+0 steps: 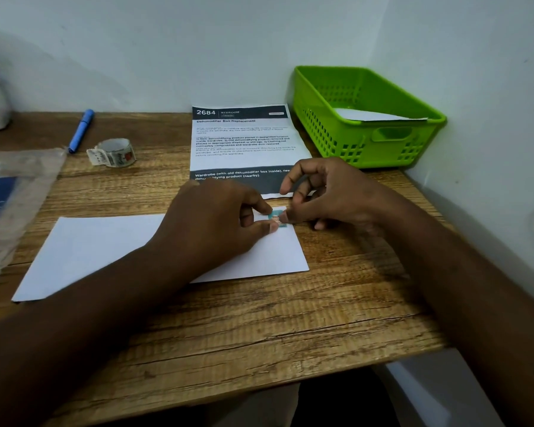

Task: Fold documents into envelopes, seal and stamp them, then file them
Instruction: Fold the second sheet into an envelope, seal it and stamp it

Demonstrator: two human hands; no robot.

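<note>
Left hand (pixel 216 223) lies across the white envelope (pixel 111 248), thumb and forefinger pinched on the small stamp (pixel 277 217) at the envelope's top right corner, toward 1 o'clock from desk centre. Right hand (pixel 327 195) comes in from 3 o'clock, fingers loosely curled, one fingertip touching the stamp's right edge; it grips nothing that I can see. Whether the stamp is already stuck down cannot be told, as fingers cover much of it. Risks, as judged: the stamp sits very near the envelope's edge, so a small slide could leave it overhanging or crooked; pressing from one side only may trap a crease or lift a corner; a fingertip may pull it off again when lifted. The left forearm rests over the envelope, and any drag could skew it on the wooden desk (pixel 259 318). Printed sheet (pixel 241 140) lies at 12 o'clock, green basket (pixel 367 143) with one envelope inside at 2 o'clock, stamp roll (pixel 113 152) and blue pen (pixel 81 131) at 10 o'clock.
</note>
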